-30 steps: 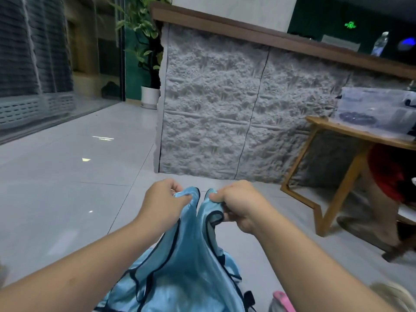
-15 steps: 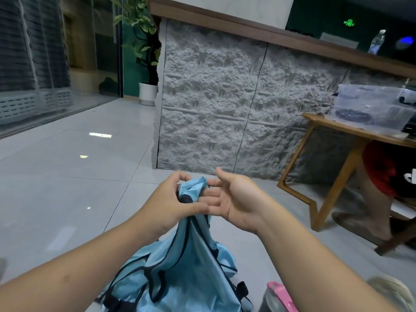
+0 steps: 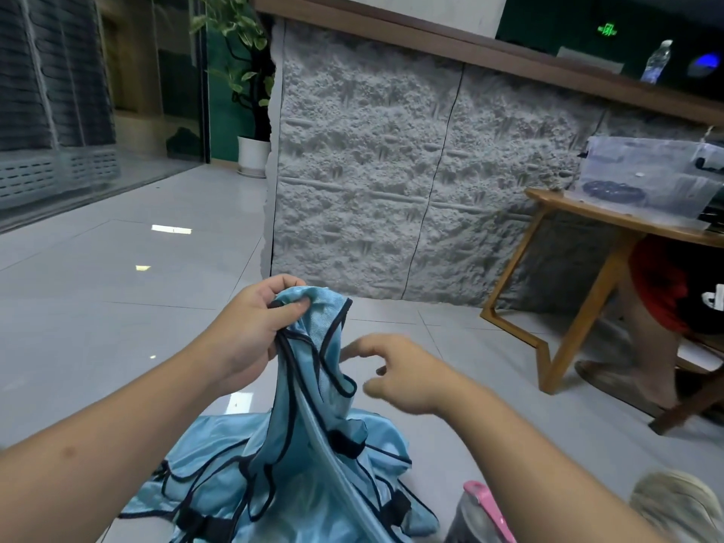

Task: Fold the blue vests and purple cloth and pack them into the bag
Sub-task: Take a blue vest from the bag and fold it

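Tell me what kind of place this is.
Probably a lobby or reception area of a business, not a home: a long stone-textured counter with a wooden top, a green exit sign behind it, glossy tiled floor and a potted plant by glass walls.

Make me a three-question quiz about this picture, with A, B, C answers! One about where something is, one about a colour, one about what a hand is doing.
1. Where does the clear plastic box stand?
A. on the wooden table
B. on the floor
C. on the counter

2. What colour is the vest?
A. red
B. light blue with dark trim
C. yellow

3. What is the right hand doing?
A. gripping the vest
B. holding a bottle
C. hovering beside the vest, holding nothing

Answers:
1 A: the box sits on the tabletop at the right.
2 B: shiny blue cloth, dark edging.
3 C: its fingers curl loosely and empty, while the left hand pinches the vest's top.
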